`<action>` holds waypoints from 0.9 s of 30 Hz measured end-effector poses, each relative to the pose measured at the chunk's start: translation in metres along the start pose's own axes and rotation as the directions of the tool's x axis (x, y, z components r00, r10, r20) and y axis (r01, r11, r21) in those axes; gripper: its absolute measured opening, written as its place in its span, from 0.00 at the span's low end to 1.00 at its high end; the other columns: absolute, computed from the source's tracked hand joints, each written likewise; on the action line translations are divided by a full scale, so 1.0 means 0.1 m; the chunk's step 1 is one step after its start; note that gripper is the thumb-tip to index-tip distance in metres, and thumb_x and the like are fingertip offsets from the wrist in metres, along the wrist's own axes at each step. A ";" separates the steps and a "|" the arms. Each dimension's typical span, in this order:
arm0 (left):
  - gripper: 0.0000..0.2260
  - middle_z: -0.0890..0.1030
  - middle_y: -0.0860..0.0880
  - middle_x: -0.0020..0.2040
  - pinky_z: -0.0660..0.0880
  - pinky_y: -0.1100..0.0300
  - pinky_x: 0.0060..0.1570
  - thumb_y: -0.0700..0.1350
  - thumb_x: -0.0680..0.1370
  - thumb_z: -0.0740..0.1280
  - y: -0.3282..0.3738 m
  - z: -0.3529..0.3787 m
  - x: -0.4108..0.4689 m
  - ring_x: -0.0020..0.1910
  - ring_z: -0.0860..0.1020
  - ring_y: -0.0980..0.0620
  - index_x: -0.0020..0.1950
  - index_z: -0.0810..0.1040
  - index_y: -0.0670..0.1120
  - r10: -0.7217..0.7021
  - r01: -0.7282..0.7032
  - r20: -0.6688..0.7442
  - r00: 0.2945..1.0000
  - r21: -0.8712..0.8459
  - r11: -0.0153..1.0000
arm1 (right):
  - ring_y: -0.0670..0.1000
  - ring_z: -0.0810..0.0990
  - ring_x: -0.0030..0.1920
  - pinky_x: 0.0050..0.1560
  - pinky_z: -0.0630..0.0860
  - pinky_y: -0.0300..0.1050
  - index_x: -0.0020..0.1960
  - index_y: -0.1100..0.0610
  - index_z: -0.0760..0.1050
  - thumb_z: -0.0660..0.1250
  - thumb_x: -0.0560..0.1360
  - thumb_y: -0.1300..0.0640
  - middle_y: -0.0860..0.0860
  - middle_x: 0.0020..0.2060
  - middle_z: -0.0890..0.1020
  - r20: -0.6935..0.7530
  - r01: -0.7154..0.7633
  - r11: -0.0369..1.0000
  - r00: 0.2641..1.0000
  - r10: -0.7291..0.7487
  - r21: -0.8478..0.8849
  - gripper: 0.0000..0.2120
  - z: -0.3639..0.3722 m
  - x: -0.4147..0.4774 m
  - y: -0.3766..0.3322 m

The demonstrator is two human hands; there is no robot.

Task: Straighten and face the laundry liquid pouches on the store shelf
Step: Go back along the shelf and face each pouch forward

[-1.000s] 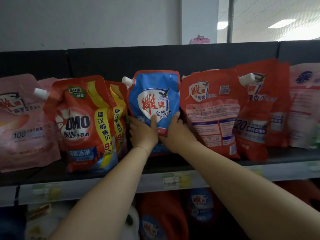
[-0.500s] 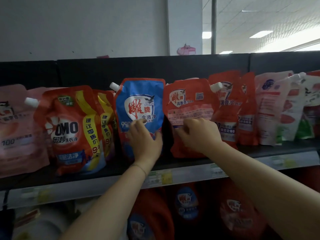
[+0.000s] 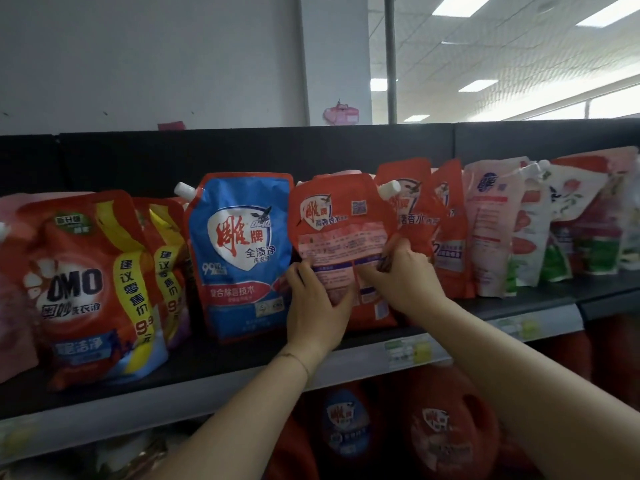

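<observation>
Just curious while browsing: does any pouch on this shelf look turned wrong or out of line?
Yes. The red pouch gripped by the left hand and right hand shows its back, fine print and a code square, while the blue pouch beside it faces front. Farther right, the flowered white pouch leans sideways.

White wall [image 3: 138,57], lit ceiling panels [image 3: 460,3]
</observation>
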State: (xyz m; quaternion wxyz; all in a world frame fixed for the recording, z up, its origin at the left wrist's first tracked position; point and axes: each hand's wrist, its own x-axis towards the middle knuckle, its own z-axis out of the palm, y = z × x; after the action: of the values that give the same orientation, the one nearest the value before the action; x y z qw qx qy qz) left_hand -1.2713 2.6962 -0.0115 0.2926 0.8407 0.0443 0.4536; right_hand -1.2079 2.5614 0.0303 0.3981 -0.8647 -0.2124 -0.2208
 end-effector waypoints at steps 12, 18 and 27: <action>0.32 0.62 0.51 0.65 0.60 0.62 0.61 0.59 0.71 0.71 0.20 0.00 0.25 0.63 0.64 0.55 0.71 0.67 0.49 -0.291 0.283 0.054 0.955 -0.457 0.843 | 0.46 0.78 0.38 0.29 0.69 0.34 0.51 0.51 0.63 0.72 0.72 0.54 0.46 0.39 0.76 0.051 0.029 0.899 0.997 -0.057 0.438 0.18 0.18 0.04 -0.10; 0.53 0.75 0.51 0.64 0.67 0.43 0.66 0.80 0.46 0.68 0.27 0.02 0.54 0.64 0.72 0.46 0.66 0.72 0.57 -0.338 0.360 0.128 0.932 -0.410 0.838 | 0.55 0.72 0.62 0.59 0.73 0.58 0.69 0.39 0.59 0.70 0.66 0.45 0.50 0.63 0.72 0.016 0.233 0.909 0.967 -0.254 0.345 0.35 0.33 -0.24 -0.07; 0.32 0.79 0.51 0.56 0.73 0.46 0.60 0.65 0.57 0.68 0.47 -0.04 0.54 0.57 0.76 0.47 0.58 0.78 0.55 -0.395 0.376 0.008 0.919 -0.322 0.869 | 0.62 0.57 0.71 0.66 0.60 0.61 0.77 0.43 0.40 0.67 0.74 0.48 0.56 0.75 0.50 0.128 0.285 0.957 0.952 -0.277 -0.051 0.43 0.53 -0.47 -0.11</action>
State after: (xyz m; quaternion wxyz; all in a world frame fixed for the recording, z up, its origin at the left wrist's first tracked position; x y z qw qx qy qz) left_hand -1.2519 2.6778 0.0546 0.5071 0.7431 0.1460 0.4115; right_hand -1.2405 2.6008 -0.0201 0.3193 -0.8505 -0.3490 -0.2301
